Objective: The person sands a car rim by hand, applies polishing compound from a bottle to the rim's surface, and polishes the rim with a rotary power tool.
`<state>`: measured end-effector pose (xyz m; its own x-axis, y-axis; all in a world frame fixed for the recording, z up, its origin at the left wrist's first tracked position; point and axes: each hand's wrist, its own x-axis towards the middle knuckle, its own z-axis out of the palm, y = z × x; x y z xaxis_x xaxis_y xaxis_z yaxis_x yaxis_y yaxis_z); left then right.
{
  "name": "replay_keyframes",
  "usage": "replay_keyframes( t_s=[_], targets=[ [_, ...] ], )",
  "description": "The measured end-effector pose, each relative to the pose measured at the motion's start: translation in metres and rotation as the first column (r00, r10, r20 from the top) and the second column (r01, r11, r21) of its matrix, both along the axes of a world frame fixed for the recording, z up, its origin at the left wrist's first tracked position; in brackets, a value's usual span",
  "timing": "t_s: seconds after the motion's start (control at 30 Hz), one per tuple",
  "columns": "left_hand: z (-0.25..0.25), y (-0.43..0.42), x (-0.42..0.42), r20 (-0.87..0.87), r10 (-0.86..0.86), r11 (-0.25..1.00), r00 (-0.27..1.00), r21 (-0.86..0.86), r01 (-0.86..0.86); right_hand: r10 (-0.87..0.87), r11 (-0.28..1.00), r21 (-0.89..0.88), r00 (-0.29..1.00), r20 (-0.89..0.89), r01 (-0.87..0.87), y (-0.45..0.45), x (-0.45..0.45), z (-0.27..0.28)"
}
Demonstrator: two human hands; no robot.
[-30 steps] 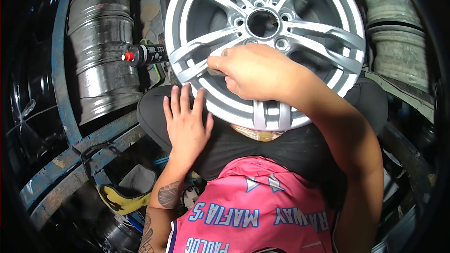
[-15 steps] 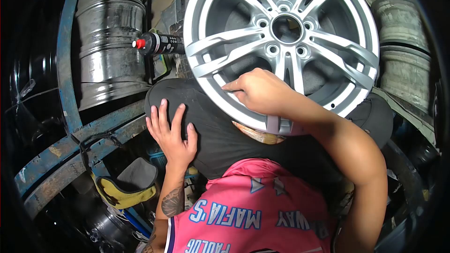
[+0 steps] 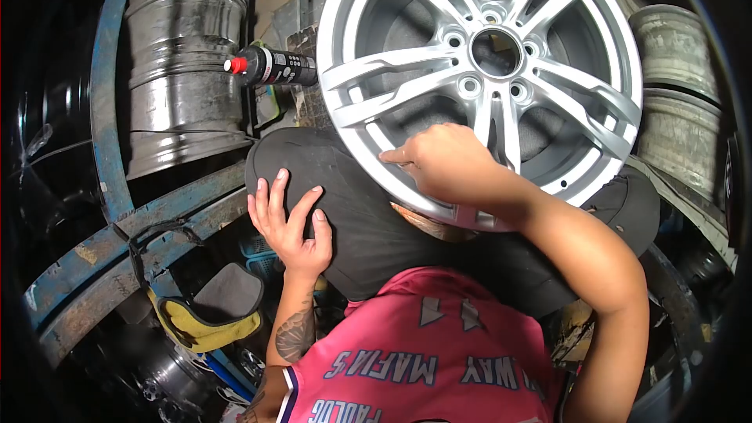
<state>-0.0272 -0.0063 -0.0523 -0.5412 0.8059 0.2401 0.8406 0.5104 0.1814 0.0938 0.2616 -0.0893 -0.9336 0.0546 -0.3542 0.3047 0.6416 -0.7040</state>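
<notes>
A silver multi-spoke wheel rim [image 3: 458,74] lies face up across my lap, over the dark trousers [image 3: 352,211]. My right hand [image 3: 446,158] is over its lower left part, index finger stretched to the outer lip and the other fingers curled under. Whatever those fingers hold, if anything, is hidden. My left hand [image 3: 290,223] is beside the left thigh, left of the rim, with its fingers apart and nothing in it. Left of the rim, a black bottle with a red cap [image 3: 274,66] lies on its side.
Stacked metal rims stand at the left [image 3: 184,63] and right [image 3: 675,137]. A blue metal frame [image 3: 110,110] runs down the left and curves below. A yellow and grey item [image 3: 227,298] hangs at the lower left, near a black strap [image 3: 141,254].
The rim and bottle appear farther right in view. My right hand has moved from the spoke to the rim's outer lip, its index finger now stretched. My left hand has moved away from the rim.
</notes>
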Motion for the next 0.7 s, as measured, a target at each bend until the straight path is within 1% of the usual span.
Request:
replay_keyframes(
  t_s=[0.03, 0.13, 0.23, 0.33, 0.43, 0.53, 0.63, 0.7],
  targets=[
    [-0.001, -0.001, 0.001, 0.003, 0.005, 1.0, 1.0, 0.006, -0.005, -0.013, 1.0, 0.012, 1.0, 0.001, 0.013, -0.002, -0.001, -0.001],
    [0.0, 0.001, 0.001, 0.008, -0.002, 1.0, 1.0, 0.02, 0.002, 0.065, 0.998, -0.005, 0.997, 0.048, -0.065, 0.006, 0.0, 0.004],
    [0.0, 0.001, 0.001, 0.007, 0.002, 1.0, 1.0, 0.018, -0.003, 0.037, 0.995, 0.091, 0.999, 0.002, -0.037, -0.001, -0.004, 0.004],
    [0.0, 0.002, 0.001, 0.001, 0.003, 1.0, 1.0, 0.025, -0.003, 0.105, 0.992, 0.074, 0.994, -0.03, -0.103, 0.005, 0.0, 0.005],
    [-0.001, 0.002, 0.002, 0.003, 0.006, 1.0, 1.0, 0.029, -0.006, -0.001, 0.998, 0.064, 0.995, -0.103, 0.007, 0.002, -0.006, -0.002],
    [0.0, 0.004, 0.002, 0.006, 0.01, 0.999, 1.0, 0.032, -0.01, 0.118, 0.992, 0.041, 0.992, -0.036, -0.116, 0.007, -0.005, 0.0],
    [-0.001, 0.003, 0.002, 0.005, 0.008, 1.0, 1.0, 0.025, -0.008, 0.048, 0.999, 0.024, 0.999, -0.026, -0.047, 0.011, -0.009, 0.001],
    [0.0, 0.005, 0.003, 0.003, 0.009, 1.0, 1.0, 0.029, -0.009, 0.083, 0.996, 0.018, 0.996, -0.025, -0.082, 0.007, -0.008, -0.002]
  ],
)
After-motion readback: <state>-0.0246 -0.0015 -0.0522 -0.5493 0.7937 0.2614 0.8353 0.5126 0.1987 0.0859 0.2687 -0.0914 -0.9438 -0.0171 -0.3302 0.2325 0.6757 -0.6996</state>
